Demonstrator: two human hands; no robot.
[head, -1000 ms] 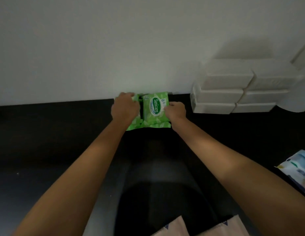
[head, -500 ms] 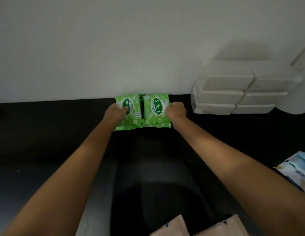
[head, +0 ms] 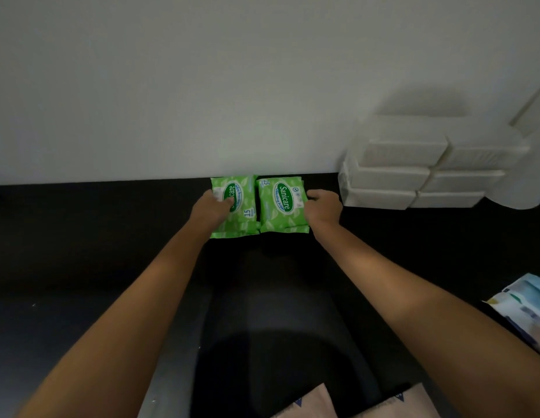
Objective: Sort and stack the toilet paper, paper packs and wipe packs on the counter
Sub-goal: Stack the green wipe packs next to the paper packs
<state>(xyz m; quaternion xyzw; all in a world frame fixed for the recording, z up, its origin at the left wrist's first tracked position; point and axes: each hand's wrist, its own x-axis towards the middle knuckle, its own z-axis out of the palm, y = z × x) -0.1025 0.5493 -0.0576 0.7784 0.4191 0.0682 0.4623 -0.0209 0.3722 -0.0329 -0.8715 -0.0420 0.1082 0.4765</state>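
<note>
Green plastic wipe packs with a dark green oval label are lying in two low stacks side by side, their inner edges touching, between the two hands and against the foot of the pale wall (head: pixel 202 86). The left hand (head: pixel 210 211) is gripping the left stack (head: pixel 243 206) at its outer edge, its thumb lying over the label and its fingers curling round the side. The right hand (head: pixel 323 206) is holding the right stack (head: pixel 279 206) by its outer edge with curled fingers. Both stacks are resting on the black surface (head: pixel 81 251).

Just beyond the right hand, further to its outer side, flat white paper packs (head: pixel 392 178) are sitting in two columns, three high, against the wall. A white toilet paper roll (head: pixel 522 194) is showing partly at their far side.

Well behind the right hand, beside the forearm, blue and white soft packs (head: pixel 528 306) are lying at the picture's edge. Pale pinkish packs (head: pixel 308 405) are lying closest to the person, between the two forearms.
</note>
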